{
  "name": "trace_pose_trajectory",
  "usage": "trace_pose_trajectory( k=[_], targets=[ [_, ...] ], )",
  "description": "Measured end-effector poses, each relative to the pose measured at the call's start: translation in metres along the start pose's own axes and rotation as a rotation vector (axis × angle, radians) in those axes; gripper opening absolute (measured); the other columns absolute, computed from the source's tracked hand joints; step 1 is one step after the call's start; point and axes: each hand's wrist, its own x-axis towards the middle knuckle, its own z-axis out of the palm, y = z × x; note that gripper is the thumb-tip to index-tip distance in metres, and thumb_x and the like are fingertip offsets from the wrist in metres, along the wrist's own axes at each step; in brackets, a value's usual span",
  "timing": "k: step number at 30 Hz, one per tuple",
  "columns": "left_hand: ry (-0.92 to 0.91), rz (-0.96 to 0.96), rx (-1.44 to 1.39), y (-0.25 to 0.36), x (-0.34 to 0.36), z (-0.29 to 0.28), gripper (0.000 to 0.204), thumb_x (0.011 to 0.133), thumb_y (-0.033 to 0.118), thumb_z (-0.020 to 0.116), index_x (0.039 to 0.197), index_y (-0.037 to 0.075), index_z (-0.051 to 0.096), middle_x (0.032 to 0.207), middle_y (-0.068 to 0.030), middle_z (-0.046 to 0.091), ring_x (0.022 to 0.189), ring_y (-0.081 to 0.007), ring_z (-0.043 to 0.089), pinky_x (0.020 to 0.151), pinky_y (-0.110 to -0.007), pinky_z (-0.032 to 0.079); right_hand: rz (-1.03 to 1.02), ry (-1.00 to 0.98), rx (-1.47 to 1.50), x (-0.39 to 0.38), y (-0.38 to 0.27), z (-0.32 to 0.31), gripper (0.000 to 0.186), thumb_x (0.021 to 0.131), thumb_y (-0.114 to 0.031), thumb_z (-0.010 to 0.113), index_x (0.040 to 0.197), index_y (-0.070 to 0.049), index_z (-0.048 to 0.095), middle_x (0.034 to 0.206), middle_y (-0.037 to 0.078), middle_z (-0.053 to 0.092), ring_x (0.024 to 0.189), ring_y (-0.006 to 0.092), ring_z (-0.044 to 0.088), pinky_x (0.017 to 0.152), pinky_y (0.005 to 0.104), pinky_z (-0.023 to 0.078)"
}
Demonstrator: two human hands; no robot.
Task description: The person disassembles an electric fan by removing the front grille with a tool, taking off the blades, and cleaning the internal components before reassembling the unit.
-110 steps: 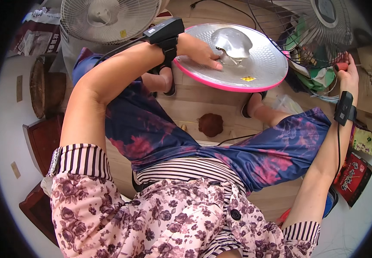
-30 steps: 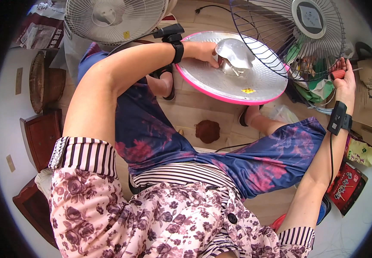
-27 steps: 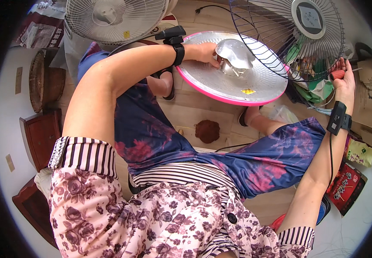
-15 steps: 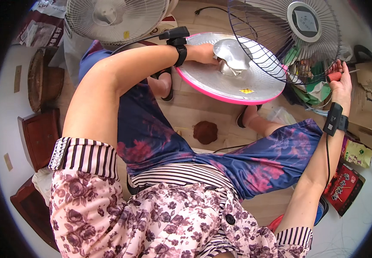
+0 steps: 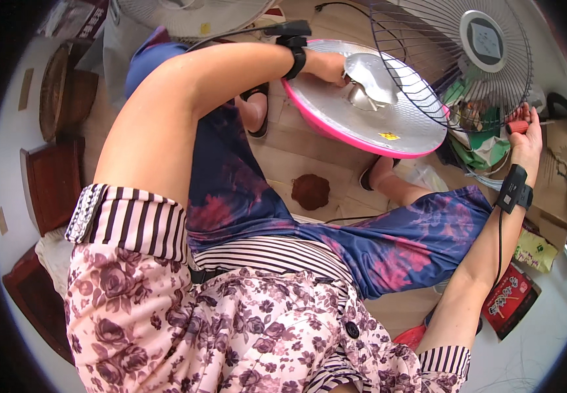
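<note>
In front of me a round silver heater dish [image 5: 336, 108] with a bright pink rim stands tilted between my legs. At its centre sits a silver metal cap [image 5: 373, 80] over a small metal element. My left hand [image 5: 327, 67] reaches over the dish and is closed at the cap's left edge; its fingertips are partly hidden. At the right, a dark round wire guard [image 5: 421, 82] with a pale hub overlaps the dish. Its lower right rim meets my right hand [image 5: 526, 139], which grips a red-handled screwdriver [image 5: 517, 127]. The screwdriver's shaft points right.
A white fan [image 5: 198, 16] stands at the far left. A brown lobed piece [image 5: 310, 190] lies on the floor between my feet. Bags and wires surround a green-and-white package [image 5: 483, 147] at the right, near cardboard [image 5: 559, 157] and a red box [image 5: 510, 301]. Wooden furniture [image 5: 54, 183] lines the left wall.
The view has shifted slightly, with the dish, guard and both hands now farther right in it. Both hands keep the same holds.
</note>
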Motion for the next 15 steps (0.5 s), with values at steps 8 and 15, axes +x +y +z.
trace_pose_trajectory(
  k=[8, 15],
  targets=[
    [-0.099, 0.008, 0.297, 0.023, -0.006, -0.014, 0.038, 0.076, 0.01, 0.06, 0.113, 0.003, 0.056, 0.104, -0.023, 0.061, 0.099, -0.0389, 0.058, 0.086, -0.045, 0.045, 0.053, 0.12, 0.023, 0.034, -0.004, -0.035, 0.027, 0.095, -0.028, 0.049, 0.09, -0.007, 0.065, 0.086, 0.003, 0.066, 0.075, 0.0162, 0.059, 0.072, 0.0291, 0.045],
    [0.047, -0.186, 0.491, 0.02, -0.011, -0.031, 0.023, 0.078, 0.006, 0.051, 0.097, 0.003, 0.064, 0.093, -0.0191, 0.065, 0.091, -0.0358, 0.061, 0.078, -0.044, 0.048, 0.096, 0.061, 0.008, 0.049, -0.003, -0.047, 0.024, 0.096, -0.025, 0.046, 0.095, -0.009, 0.064, 0.086, -0.001, 0.064, 0.075, 0.0126, 0.059, 0.068, 0.0253, 0.044]
  ],
)
